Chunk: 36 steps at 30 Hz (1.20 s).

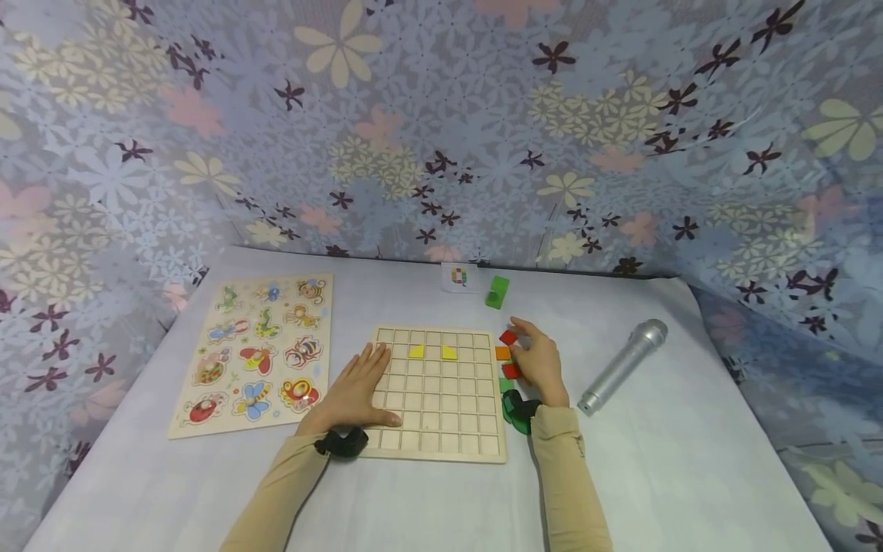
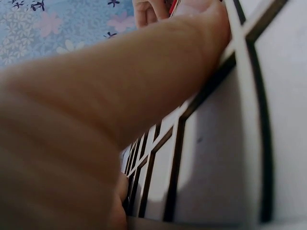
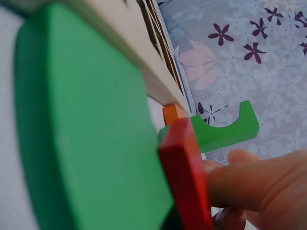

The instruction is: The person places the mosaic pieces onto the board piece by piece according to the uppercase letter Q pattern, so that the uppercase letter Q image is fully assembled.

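Observation:
My left hand (image 1: 355, 391) lies with straight fingers across the left side of a wooden grid board (image 1: 441, 458), thumb over its lower squares. Two yellow pieces (image 1: 417, 351) sit in an upper row of the grid. Beside the board's right edge, my right hand (image 1: 540, 360) has its thumb and index finger around a small red block (image 1: 508, 337); I cannot tell whether they pinch it. A second red block (image 1: 510, 371) is close by the palm. In the right wrist view, a red block (image 3: 184, 163) partly hides the fingers, and a large green block (image 3: 96, 120) fills the foreground.
An orange block (image 1: 503, 353) and green pieces (image 1: 507, 385) line the board's right edge. Behind stand a green notched block (image 1: 498, 291) and a pattern card (image 1: 459, 277). A silver microphone (image 1: 621, 368) lies right; an insect puzzle board (image 1: 320, 280) lies left.

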Motion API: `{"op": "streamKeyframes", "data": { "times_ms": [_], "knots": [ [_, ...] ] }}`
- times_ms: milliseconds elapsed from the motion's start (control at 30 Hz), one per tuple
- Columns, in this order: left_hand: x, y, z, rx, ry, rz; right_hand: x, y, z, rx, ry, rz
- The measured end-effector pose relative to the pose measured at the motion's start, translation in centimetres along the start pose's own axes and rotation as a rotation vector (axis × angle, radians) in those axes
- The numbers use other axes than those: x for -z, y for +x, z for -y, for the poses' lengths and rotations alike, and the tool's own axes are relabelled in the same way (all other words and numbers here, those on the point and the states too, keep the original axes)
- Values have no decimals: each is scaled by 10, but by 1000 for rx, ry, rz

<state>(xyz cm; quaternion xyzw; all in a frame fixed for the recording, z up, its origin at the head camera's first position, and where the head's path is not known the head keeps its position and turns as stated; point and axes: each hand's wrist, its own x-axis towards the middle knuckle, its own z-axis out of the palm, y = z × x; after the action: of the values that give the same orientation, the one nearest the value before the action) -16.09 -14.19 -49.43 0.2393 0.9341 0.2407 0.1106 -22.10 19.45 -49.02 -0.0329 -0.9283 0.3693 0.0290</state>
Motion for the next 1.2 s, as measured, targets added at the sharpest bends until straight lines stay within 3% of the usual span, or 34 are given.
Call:
{"op": "streamKeyframes", "data": {
  "times_ms": [633,733,967,1200],
  "knots": [
    [-2,0,0,17,2,7,-7,3,-1,2,-23,-7],
    [-2,1,1,11,5,3,-7,2,1,-4,-30,12],
    [-1,1,1,8,-1,-6,-4,4,5,94,5,95],
    [-4,1,1,2,8,-4,-5,5,6,72,-42,128]
  ]
}}
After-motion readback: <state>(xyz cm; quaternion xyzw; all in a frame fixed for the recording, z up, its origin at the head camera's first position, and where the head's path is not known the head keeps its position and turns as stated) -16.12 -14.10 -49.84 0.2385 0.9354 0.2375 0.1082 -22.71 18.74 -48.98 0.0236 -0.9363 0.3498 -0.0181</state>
